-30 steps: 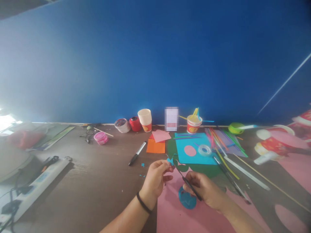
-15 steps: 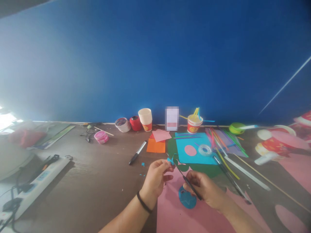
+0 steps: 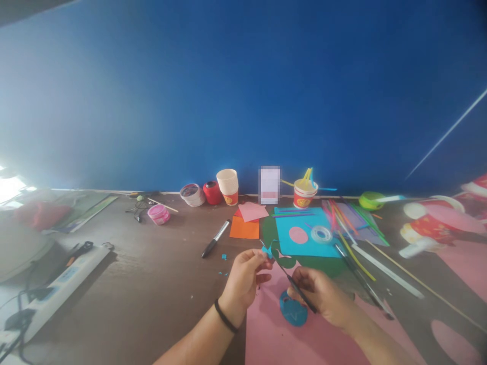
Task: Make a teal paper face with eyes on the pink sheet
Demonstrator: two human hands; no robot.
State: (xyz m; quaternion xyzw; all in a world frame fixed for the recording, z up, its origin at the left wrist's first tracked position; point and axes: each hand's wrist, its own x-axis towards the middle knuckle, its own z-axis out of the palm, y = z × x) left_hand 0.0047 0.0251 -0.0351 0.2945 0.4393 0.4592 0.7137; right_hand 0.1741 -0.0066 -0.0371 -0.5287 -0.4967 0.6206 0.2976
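My left hand [image 3: 247, 276], a dark band on its wrist, pinches a small piece of blue paper [image 3: 267, 251] between thumb and fingertips. In my right hand [image 3: 314, 289] is a pair of black-handled scissors [image 3: 294, 285], seen nearly edge-on. Its thin blades point up and left, at the blue piece; whether they touch it I cannot tell. Below the right hand, a blue paper disc [image 3: 293, 315] with a star outline and a small cut-out lies on pink paper [image 3: 266, 339]. Dark green paper with cut edges [image 3: 285, 261] lies just behind the blades.
Tiny blue scraps [image 3: 224, 257] and a black marker [image 3: 216, 239] lie left of my hands. Behind are orange paper [image 3: 244, 228], a blue sheet [image 3: 308, 250], a tape roll [image 3: 321, 234] and paper cups [image 3: 227, 186]. A power strip [image 3: 68, 284] sits far left; brushes and straws lie right.
Both hands hold nearly the same places. The blue piece has turned slightly at the blades, and the scissors have shifted very little.
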